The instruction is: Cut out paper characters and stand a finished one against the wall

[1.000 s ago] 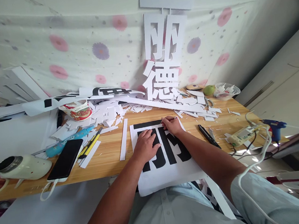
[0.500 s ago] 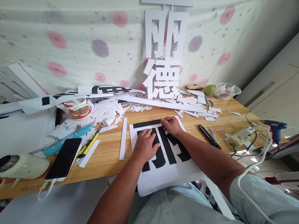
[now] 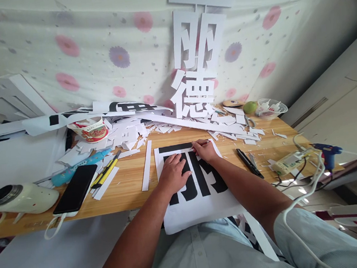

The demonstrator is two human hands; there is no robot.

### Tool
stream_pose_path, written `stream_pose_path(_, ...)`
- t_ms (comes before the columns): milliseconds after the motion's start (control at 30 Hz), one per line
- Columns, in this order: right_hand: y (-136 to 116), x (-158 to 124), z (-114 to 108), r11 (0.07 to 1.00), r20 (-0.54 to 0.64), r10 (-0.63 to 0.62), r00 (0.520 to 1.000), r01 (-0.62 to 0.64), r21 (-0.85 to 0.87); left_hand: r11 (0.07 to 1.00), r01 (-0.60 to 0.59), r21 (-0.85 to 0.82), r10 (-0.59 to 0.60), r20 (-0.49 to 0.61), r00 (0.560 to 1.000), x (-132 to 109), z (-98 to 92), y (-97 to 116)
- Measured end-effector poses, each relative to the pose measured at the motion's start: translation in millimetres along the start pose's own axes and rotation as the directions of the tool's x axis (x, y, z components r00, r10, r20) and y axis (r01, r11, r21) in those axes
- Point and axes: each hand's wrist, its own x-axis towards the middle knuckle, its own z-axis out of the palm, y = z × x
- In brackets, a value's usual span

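A white sheet [image 3: 203,208] printed with a large black character lies on the wooden table [image 3: 130,191] in front of me, hanging over the near edge. My left hand [image 3: 173,174] rests flat on the sheet with fingers spread, pressing it down. My right hand [image 3: 205,150] is closed round a thin knife [image 3: 202,142] whose tip touches the sheet's top black bar.
White offcuts [image 3: 133,135] pile at the table's back. Cut white characters [image 3: 200,58] lean on the flowered wall. A phone [image 3: 75,188], yellow knife [image 3: 107,172], blue tube [image 3: 79,166] and noodle cup [image 3: 90,130] lie left; a black knife [image 3: 249,163], power strip [image 3: 289,162] and glue gun [image 3: 328,151] right.
The right hand with the knife has shifted slightly left along the top black bar. The left hand has stayed pressed on the sheet.
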Motion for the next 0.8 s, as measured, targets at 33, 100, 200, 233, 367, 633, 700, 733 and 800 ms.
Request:
stream_pose_path(33, -0.3, -0.2, 0.0, 1.0, -0.001, 0.005, 1.0, -0.005, 0.002, 1.0, 0.001, 0.003, -0.001, 0.003, 1.0, 0.0, 0.0, 0.0)
stream_pose_path(100, -0.9, -0.6, -0.2, 1.0, -0.001, 0.024, 1.0, -0.024, 0.005, 1.0, 0.003, 0.006, -0.003, 0.006, 1.0, 0.0, 0.2, -0.1)
stream_pose_path(200, -1.5, -1.0, -0.5, 0.999, -0.003, 0.047, 0.999, -0.047, 0.008, 1.0, 0.002, 0.004, -0.002, 0.001, 1.0, -0.2, 0.6, -0.5)
stream_pose_path(233, -1.7, -1.1, -0.6, 0.999, -0.004, 0.052, 0.999, -0.052, 0.008, 1.0, 0.001, 0.004, -0.001, -0.003, 1.0, -0.4, 0.8, -0.7)
stream_pose_path(367, -3.2, -2.2, -0.3, 0.997, -0.004, 0.078, 0.997, -0.077, 0.014, 1.0, -0.002, 0.007, 0.002, -0.01, 1.0, -0.8, 1.9, -1.5)
stream_pose_path(633, -4.5, -4.2, -0.9, 0.996, -0.002, 0.085, 0.996, -0.085, 0.016, 1.0, -0.004, -0.013, 0.003, -0.018, 1.0, -1.3, 2.9, -2.6)
stream_pose_path(700, -5.6, -5.1, -1.7, 0.997, -0.002, 0.078, 0.997, -0.078, 0.02, 1.0, -0.005, -0.006, 0.005, -0.016, 1.0, -1.4, 2.8, -2.6)
stream_pose_path(733, -6.5, -5.6, -2.0, 0.997, -0.001, 0.075, 0.997, -0.075, 0.022, 1.0, -0.005, -0.003, 0.005, -0.014, 1.0, -1.5, 2.7, -2.6)
stream_pose_path(800, -8.2, -6.6, -2.6, 0.997, 0.002, 0.075, 0.997, -0.075, 0.025, 1.0, -0.005, -0.001, 0.005, -0.012, 1.0, -1.6, 2.6, -2.5)
